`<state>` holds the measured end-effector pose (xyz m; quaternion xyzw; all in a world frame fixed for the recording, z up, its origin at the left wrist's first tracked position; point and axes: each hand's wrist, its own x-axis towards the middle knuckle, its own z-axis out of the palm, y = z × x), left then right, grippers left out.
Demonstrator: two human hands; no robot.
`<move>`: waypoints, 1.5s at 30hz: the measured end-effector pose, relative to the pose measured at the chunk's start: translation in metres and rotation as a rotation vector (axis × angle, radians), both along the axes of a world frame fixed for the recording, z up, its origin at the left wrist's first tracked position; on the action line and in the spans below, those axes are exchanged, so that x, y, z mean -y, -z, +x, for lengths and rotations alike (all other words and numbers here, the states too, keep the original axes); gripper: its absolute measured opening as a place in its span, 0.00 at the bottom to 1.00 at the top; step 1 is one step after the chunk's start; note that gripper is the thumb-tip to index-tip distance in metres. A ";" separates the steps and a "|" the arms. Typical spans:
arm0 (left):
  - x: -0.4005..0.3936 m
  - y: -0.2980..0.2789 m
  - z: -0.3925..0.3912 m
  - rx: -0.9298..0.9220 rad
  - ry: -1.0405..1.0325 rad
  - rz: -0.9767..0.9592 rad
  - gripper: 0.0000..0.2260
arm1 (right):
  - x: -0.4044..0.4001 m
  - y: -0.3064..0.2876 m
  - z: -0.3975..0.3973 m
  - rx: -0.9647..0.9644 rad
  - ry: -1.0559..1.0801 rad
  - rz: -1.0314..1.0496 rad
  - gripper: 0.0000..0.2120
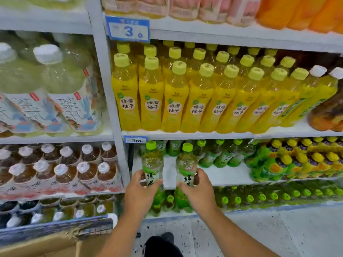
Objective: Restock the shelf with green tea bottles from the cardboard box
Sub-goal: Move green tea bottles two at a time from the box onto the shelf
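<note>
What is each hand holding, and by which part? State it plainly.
The left hand grips one green tea bottle around its labelled lower body; the right hand grips a second bottle the same way.

Two green tea bottles (152, 164) stand upright at the shelf (222, 175) front left edge; more bottles (219, 154) stand behind, cardboard box (46, 245) lower left.
</note>
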<state>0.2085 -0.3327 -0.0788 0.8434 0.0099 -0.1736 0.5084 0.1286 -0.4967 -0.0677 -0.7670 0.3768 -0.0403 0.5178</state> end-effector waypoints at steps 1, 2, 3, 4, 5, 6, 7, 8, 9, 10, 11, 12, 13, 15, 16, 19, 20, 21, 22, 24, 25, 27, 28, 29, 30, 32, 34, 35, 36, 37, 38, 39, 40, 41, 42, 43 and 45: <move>0.006 0.011 0.005 -0.001 -0.017 -0.002 0.24 | 0.003 0.009 0.006 0.001 0.013 -0.001 0.20; 0.012 0.021 0.010 0.007 -0.035 -0.004 0.26 | 0.005 0.020 0.013 0.005 0.023 -0.007 0.20; 0.018 0.031 0.014 0.020 -0.048 -0.005 0.26 | 0.007 0.030 0.018 0.009 0.030 -0.021 0.20; 0.024 0.042 0.018 0.036 -0.060 -0.012 0.25 | 0.008 0.041 0.024 0.013 0.037 -0.039 0.20; 0.031 0.051 0.022 0.050 -0.076 -0.023 0.23 | 0.009 0.050 0.030 0.023 0.043 -0.059 0.20; 0.037 0.060 0.026 0.064 -0.101 -0.040 0.21 | 0.010 0.060 0.036 0.038 0.050 -0.078 0.19; 0.043 0.070 0.030 0.083 -0.125 -0.051 0.19 | 0.011 0.070 0.042 0.056 0.053 -0.100 0.18; 0.048 0.078 0.033 0.108 -0.142 -0.055 0.18 | 0.012 0.079 0.048 0.077 0.057 -0.115 0.18; 0.052 0.085 0.035 0.127 -0.152 -0.059 0.18 | 0.013 0.088 0.052 0.095 0.057 -0.118 0.18; 0.056 0.092 0.037 0.142 -0.165 -0.076 0.17 | 0.014 0.097 0.055 0.114 0.057 -0.111 0.19; 0.058 0.098 0.039 0.148 -0.175 -0.094 0.17 | 0.014 0.104 0.057 0.131 0.061 -0.100 0.19; 0.061 0.103 0.041 0.153 -0.181 -0.109 0.17 | 0.015 0.111 0.059 0.148 0.068 -0.091 0.19; 0.064 0.107 0.044 0.167 -0.179 -0.116 0.18 | 0.016 0.117 0.061 0.168 0.074 -0.096 0.19; 0.071 0.116 0.050 0.200 -0.147 -0.107 0.21 | 0.017 0.125 0.066 0.196 0.073 -0.130 0.20; 0.073 0.119 0.051 0.210 -0.130 -0.096 0.22 | 0.017 0.128 0.068 0.202 0.067 -0.137 0.22; 0.074 0.126 0.051 0.213 -0.103 -0.066 0.25 | 0.014 0.132 0.068 0.200 0.073 -0.097 0.26; 0.071 0.129 0.049 0.218 -0.106 -0.052 0.26 | 0.012 0.134 0.065 0.193 0.071 -0.093 0.26; 0.069 0.132 0.047 0.224 -0.119 -0.032 0.27 | 0.012 0.137 0.061 0.185 0.064 -0.097 0.27; 0.066 0.137 0.045 0.218 -0.138 -0.019 0.28 | 0.011 0.141 0.058 0.174 0.060 -0.101 0.28; 0.065 0.142 0.042 0.185 -0.155 -0.015 0.27 | 0.012 0.149 0.055 0.144 0.079 -0.096 0.27; 0.065 0.145 0.041 0.180 -0.152 -0.014 0.26 | 0.012 0.152 0.056 0.132 0.095 -0.089 0.26; 0.068 0.147 0.043 0.192 -0.158 -0.006 0.25 | 0.011 0.155 0.060 0.112 0.113 -0.098 0.25; 0.069 0.148 0.045 0.199 -0.158 -0.006 0.25 | 0.011 0.156 0.064 0.106 0.120 -0.109 0.24; 0.070 0.147 0.047 0.202 -0.154 -0.010 0.25 | 0.010 0.156 0.067 0.104 0.130 -0.120 0.24; 0.071 0.148 0.050 0.201 -0.148 -0.014 0.24 | 0.009 0.155 0.070 0.103 0.142 -0.127 0.25; 0.073 0.148 0.054 0.190 -0.137 -0.011 0.24 | 0.009 0.153 0.076 0.086 0.156 -0.143 0.25; 0.075 0.148 0.058 0.182 -0.131 -0.003 0.24 | 0.008 0.151 0.081 0.053 0.158 -0.164 0.24; 0.077 0.147 0.060 0.180 -0.124 0.003 0.24 | 0.008 0.151 0.084 0.036 0.162 -0.169 0.24; 0.078 0.146 0.062 0.179 -0.115 0.012 0.24 | 0.008 0.151 0.086 0.019 0.168 -0.172 0.24; 0.078 0.145 0.064 0.178 -0.105 0.023 0.23 | 0.008 0.150 0.088 0.005 0.177 -0.171 0.24; 0.078 0.146 0.066 0.173 -0.097 0.028 0.23 | 0.009 0.149 0.091 -0.004 0.183 -0.168 0.25; 0.077 0.145 0.068 0.163 -0.089 0.031 0.23 | 0.009 0.148 0.093 -0.006 0.185 -0.168 0.24; 0.076 0.146 0.069 0.150 -0.080 0.034 0.23 | 0.009 0.147 0.095 -0.008 0.184 -0.170 0.24; 0.075 0.146 0.071 0.134 -0.072 0.039 0.23 | 0.009 0.146 0.097 -0.015 0.186 -0.175 0.24; 0.074 0.146 0.072 0.120 -0.066 0.042 0.23 | 0.009 0.145 0.099 -0.027 0.194 -0.179 0.24; 0.074 0.145 0.073 0.108 -0.060 0.048 0.23 | 0.009 0.144 0.100 -0.044 0.204 -0.178 0.24; 0.076 0.144 0.074 0.091 -0.060 0.057 0.23 | 0.009 0.142 0.103 -0.077 0.213 -0.173 0.24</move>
